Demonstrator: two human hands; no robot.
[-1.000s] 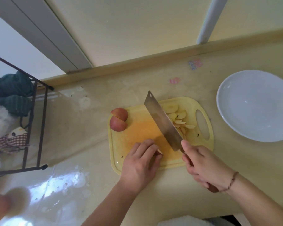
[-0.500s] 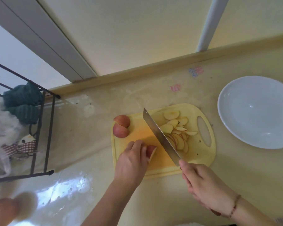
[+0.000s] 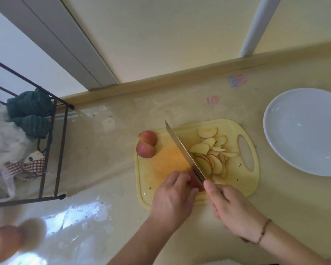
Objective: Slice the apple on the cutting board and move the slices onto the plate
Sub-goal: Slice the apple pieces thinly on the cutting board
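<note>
A glossy, pale yellow tabletop (image 3: pixel 122 188) runs up to a cream wall, with a dark wire rack (image 3: pixel 52 150) at its left edge. On the yellow plastic cutting board (image 3: pixel 151 175), the left hand (image 3: pixel 172 197) curls over an apple piece (image 3: pixel 196 183), mostly hidden, only a red sliver showing. The right hand (image 3: pixel 231 209) grips the knife (image 3: pixel 183 153), its handle concealed, blade against that piece. Thin slices (image 3: pixel 212 153) fan out right of the blade; 2 red wedges (image 3: pixel 147 143) sit at the board's far-left corner. The round white plate (image 3: pixel 287 150) lies right, partly cut off.
</note>
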